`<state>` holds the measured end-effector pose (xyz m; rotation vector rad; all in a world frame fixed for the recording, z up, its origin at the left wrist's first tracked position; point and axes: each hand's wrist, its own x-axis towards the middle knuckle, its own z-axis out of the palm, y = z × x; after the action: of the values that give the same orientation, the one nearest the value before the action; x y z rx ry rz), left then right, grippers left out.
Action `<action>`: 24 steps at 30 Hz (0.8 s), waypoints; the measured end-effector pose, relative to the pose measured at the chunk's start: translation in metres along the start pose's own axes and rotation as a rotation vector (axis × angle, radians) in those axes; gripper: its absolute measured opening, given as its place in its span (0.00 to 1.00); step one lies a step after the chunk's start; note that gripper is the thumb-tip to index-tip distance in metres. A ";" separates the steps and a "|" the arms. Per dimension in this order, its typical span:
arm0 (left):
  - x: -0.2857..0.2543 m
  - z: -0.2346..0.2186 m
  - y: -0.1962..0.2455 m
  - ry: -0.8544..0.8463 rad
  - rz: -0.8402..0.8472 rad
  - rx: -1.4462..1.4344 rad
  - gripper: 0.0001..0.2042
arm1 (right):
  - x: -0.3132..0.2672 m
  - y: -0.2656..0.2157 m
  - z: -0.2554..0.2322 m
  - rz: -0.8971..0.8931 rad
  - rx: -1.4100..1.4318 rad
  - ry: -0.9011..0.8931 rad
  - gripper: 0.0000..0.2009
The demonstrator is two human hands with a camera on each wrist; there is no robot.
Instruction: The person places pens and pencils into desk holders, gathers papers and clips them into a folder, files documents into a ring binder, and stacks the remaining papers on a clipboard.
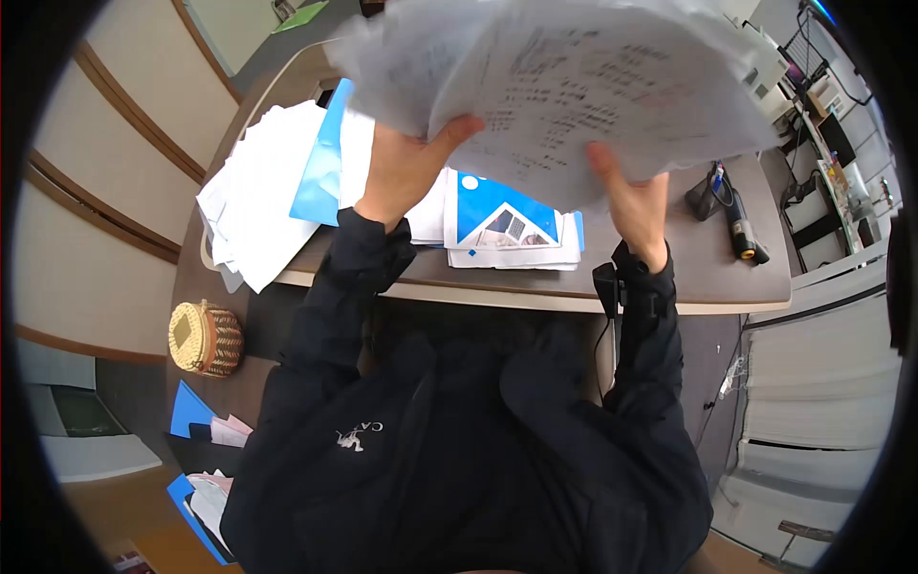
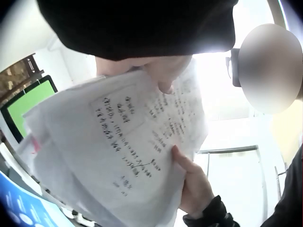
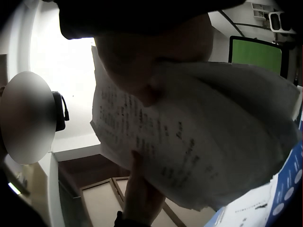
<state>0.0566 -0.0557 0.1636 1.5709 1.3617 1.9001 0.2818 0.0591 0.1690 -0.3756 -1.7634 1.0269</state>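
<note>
Both hands hold a sheaf of thin white papers point(image 1: 574, 105) up above the desk, with handwriting on the side facing me. My left hand point(image 1: 404, 170) grips its left lower edge, thumb on the written face and the other fingers hidden behind. At the right lower edge my right hand point(image 1: 636, 206) pinches it the same way. In the left wrist view the sheets point(image 2: 109, 142) hang slightly fanned, and the right thumb presses the front. The right wrist view shows the papers point(image 3: 189, 127) bowed and in shadow, with the left hand point(image 3: 142, 196) at the far edge.
On the desk point(image 1: 698, 268), loose white papers point(image 1: 263, 191) and a blue folder point(image 1: 320, 163) lie left. A blue-and-white booklet point(image 1: 507, 215) tops a paper stack below the sheaf. A pen holder point(image 1: 706, 199) and black handheld device point(image 1: 741, 230) stand right; a woven basket point(image 1: 218, 340) sits lower left.
</note>
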 end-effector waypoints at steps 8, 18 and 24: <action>-0.018 -0.002 -0.038 0.047 -0.164 0.000 0.24 | -0.038 0.067 0.007 0.173 -0.063 -0.122 0.16; -0.014 0.006 -0.057 0.018 -0.165 0.035 0.22 | -0.020 0.055 0.024 0.136 -0.144 -0.083 0.18; -0.016 0.008 -0.085 0.027 -0.420 -0.075 0.19 | -0.021 0.092 0.017 0.211 -0.119 -0.090 0.17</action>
<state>0.0430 -0.0223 0.0848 1.1182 1.4735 1.6951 0.2573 0.0917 0.0822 -0.6086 -1.9013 1.1034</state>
